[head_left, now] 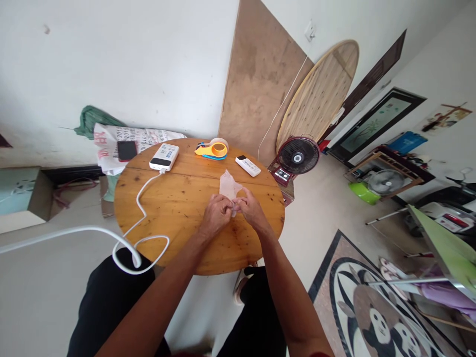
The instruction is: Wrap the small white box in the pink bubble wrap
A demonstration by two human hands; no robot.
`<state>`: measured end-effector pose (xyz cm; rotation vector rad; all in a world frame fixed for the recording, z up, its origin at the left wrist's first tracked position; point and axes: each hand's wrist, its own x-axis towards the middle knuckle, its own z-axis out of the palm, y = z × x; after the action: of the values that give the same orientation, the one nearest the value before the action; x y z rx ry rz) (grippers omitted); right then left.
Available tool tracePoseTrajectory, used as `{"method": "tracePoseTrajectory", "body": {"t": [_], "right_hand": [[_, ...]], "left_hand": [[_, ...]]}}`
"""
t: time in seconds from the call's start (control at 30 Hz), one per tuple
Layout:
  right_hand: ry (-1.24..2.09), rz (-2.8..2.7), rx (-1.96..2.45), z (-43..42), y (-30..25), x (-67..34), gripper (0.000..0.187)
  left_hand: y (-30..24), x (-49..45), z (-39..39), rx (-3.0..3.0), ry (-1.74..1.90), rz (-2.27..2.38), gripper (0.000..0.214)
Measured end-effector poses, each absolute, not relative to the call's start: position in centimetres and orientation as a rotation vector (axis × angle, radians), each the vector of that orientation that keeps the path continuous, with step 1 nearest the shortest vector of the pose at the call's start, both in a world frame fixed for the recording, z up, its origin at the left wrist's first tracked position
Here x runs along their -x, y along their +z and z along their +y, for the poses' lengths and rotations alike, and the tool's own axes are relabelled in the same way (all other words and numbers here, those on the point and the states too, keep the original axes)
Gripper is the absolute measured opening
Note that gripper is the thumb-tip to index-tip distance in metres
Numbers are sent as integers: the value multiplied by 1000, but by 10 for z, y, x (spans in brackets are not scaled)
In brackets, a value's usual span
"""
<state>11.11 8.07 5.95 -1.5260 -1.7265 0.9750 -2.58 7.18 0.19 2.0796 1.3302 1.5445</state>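
Note:
My left hand and my right hand meet over the middle of a round wooden table. Both pinch the near end of a small clear plastic bag that lies flat on the tabletop and points away from me. The fingers of both hands are curled tight on the bag's edge. What is inside the bag, if anything, I cannot make out.
On the table's far side lie a white power bank with a white cable, an orange-blue tape dispenser and a white remote. A red fan stands to the right. A phone rests on a sack behind.

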Motion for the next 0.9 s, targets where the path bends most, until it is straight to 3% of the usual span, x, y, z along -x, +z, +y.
{"method": "tracePoseTrajectory", "body": {"t": [0.3, 0.53, 0.9], "right_hand": [[472, -2174, 1669, 65, 85, -97, 55], [558, -2290, 1589, 68, 89, -97, 60], [651, -2443, 1527, 94, 109, -97, 67]], "left_hand": [[2, 27, 70, -2124, 1472, 1355, 17], [10, 22, 67, -1792, 1580, 1455, 6], [5, 15, 73, -1749, 1566, 1482, 5]]}}
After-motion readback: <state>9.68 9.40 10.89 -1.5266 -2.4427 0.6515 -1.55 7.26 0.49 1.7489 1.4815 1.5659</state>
